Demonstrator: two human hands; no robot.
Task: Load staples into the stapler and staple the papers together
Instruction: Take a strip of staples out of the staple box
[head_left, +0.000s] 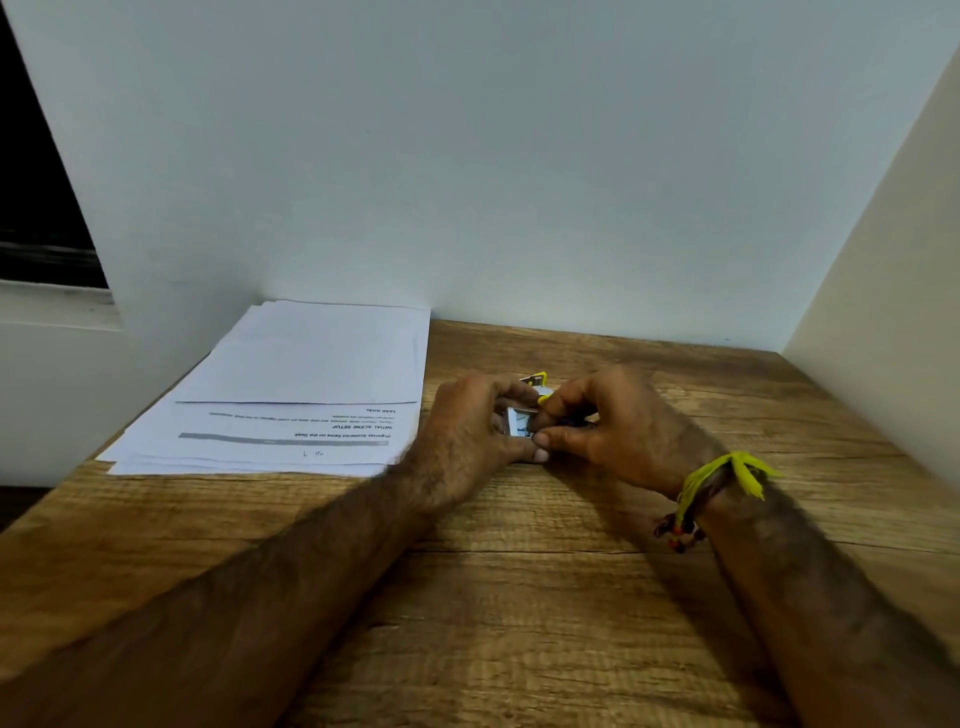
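You held a small stapler (521, 422) between both hands at the middle of the bench (519, 597), its metal part showing in the gap between your fingers and a yellow piece sticking out behind them. Your left hand (470, 434) curled around it from the left, thumb low along the front. Your right hand (610, 434) pinched it from the right with thumb and fingertips, so both hands were closed on it and touching each other. Both forearms lay low across the wood, a yellow thread (727, 475) tied at your right wrist. The papers (291, 395) sat stacked to the left, apart from your hands, reaching back to the pale wall (467, 156).
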